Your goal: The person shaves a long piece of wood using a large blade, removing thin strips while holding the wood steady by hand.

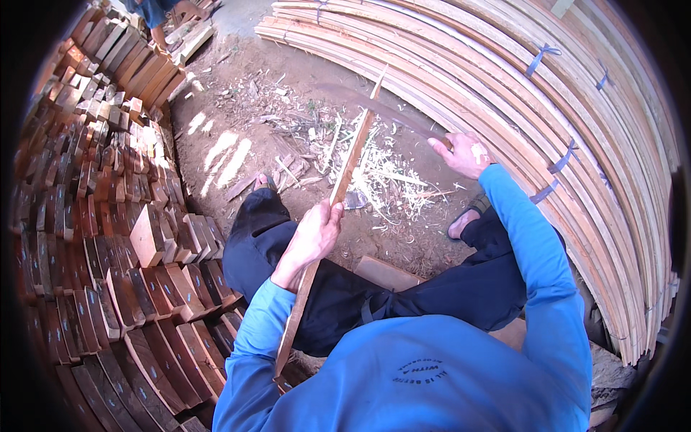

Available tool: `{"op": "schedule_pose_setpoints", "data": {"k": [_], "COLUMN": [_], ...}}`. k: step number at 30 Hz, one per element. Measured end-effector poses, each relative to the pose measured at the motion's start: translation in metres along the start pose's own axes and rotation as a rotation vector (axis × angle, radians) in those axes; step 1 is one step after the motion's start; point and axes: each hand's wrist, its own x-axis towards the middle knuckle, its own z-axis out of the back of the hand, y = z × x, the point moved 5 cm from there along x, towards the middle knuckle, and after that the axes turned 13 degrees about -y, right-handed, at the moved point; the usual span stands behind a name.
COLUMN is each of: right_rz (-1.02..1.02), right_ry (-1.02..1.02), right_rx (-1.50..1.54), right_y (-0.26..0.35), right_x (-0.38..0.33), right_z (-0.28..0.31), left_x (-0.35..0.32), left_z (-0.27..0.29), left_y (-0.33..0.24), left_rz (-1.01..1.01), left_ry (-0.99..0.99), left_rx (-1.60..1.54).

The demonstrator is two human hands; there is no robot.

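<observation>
A long, narrow wooden strip [352,157] slants away from me, its far end cut to a thin point. My left hand [315,234] is wrapped around it near the middle, and its lower end passes beside my left forearm. In my right hand [464,153] is the handle of a machete [404,120], gripped in closed fingers. The long brown blade reaches leftward and meets or crosses the strip near its pointed end; whether it touches is hard to tell. Pale wood shavings [396,176] lie on the dirt beneath the strip, between my feet.
Stacked cut wood blocks [144,288] rise along my left. Long thin boards [461,79], bundled with blue ties [541,59], curve along the far side and right. A wooden block [389,275] lies between my legs. Another person's leg and hand [155,18] show at the far left.
</observation>
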Motion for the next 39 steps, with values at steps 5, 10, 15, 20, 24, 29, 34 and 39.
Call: {"op": "schedule_pose_setpoints", "data": {"k": [5,10,15,20,24,29,34,39], "right_rz": [-0.055,0.046,0.079,0.159,0.127,0.284,-0.032,0.166], "right_ry": [-0.102,0.038,-0.059,-0.023,-0.117,0.001,-0.165,-0.003], "right_rx": [0.041,-0.002,0.083,0.04,0.062,-0.022,0.014,0.012], "right_y": [-0.029,-0.012,0.015,0.025,0.006,0.025,-0.026,0.002], "right_x": [0.013,0.013,0.01,0.012,0.022,0.007,0.034,0.008], "right_z": [-0.006,-0.004,-0.008,-0.005,-0.012,-0.009,0.0,0.011], "left_x": [0.002,0.009,0.015,0.007,0.007,0.005,-0.004,-0.006], "left_z": [-0.008,-0.006,-0.001,0.009,-0.006,-0.001,-0.007,0.003], "left_y": [0.001,0.009,0.011,0.007,0.005,0.01,0.013,0.006], "left_rz": [0.035,-0.172,-0.128,-0.115,-0.101,-0.102,-0.235,-0.116], "left_ry": [0.033,-0.092,-0.112,-0.082,-0.009,-0.046,-0.082,-0.077], "left_rx": [-0.052,0.088,0.118,0.07,0.067,0.052,0.051,0.037]}}
